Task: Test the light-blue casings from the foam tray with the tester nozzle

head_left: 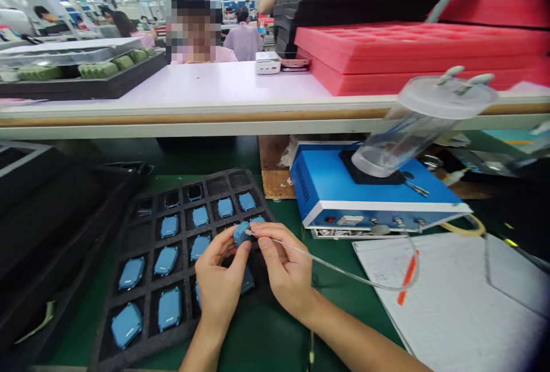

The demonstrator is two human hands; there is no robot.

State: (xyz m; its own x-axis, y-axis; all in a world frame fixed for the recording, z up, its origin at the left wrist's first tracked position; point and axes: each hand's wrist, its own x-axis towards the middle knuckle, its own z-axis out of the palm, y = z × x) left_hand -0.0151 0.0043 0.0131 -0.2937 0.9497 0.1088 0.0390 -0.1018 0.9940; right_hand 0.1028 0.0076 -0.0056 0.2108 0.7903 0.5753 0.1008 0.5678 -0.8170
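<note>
Forearms (352, 335) angle in from below; beyond, the foam tray (138, 238) apparently spaces blue casings (170, 308) against rubbing – left hand (220, 274) clamped on 1 held casing (240, 236) above it, presumably for steadiness – right hand (289, 266) clamped on clear tube (339, 270) near its end, likely for fine control

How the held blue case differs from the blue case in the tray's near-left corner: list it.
The held case is tilted up in the left hand; the corner case lies in the black tray. The right hand holds a clear tube to the held case; no tube reaches the corner case. Both are blue.
</note>
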